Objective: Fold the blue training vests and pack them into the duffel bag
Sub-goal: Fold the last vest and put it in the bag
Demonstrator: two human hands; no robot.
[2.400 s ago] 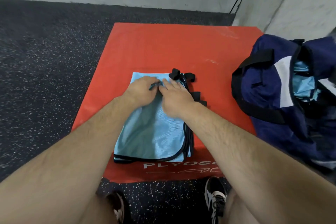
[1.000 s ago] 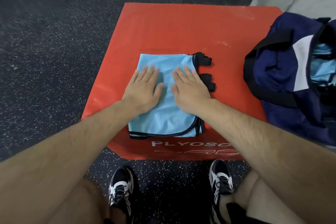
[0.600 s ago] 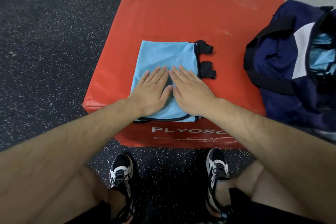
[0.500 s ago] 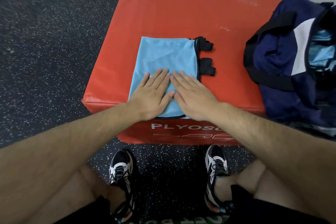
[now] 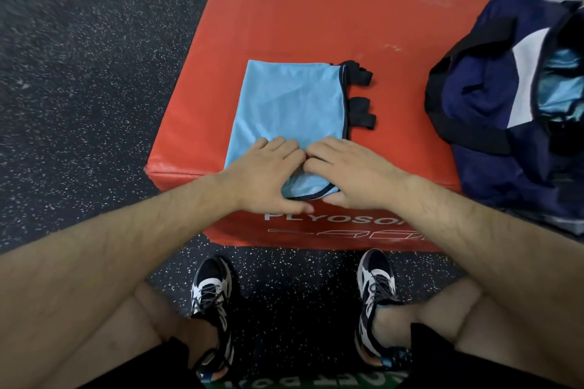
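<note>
Left hand (image 5: 265, 174) and right hand (image 5: 350, 170) both pinch the near hem of the light-blue folded mesh vest (image 5: 290, 101), fingers curled on top, thumbs tucked under. Best bet: lift both corners evenly, keep the layers stacked, then carry it right to the navy fabric duffel bag (image 5: 493, 98). The vest lies flat, black-trimmed, with black straps (image 5: 360, 95) sticking out right, on the red padded plyo box (image 5: 316, 16), near edge.

Your vest (image 5: 290, 104) lies on the plyo box (image 5: 284, 9), at the edge nearest you. The duffel bag (image 5: 483, 98) sits right of it.
</note>
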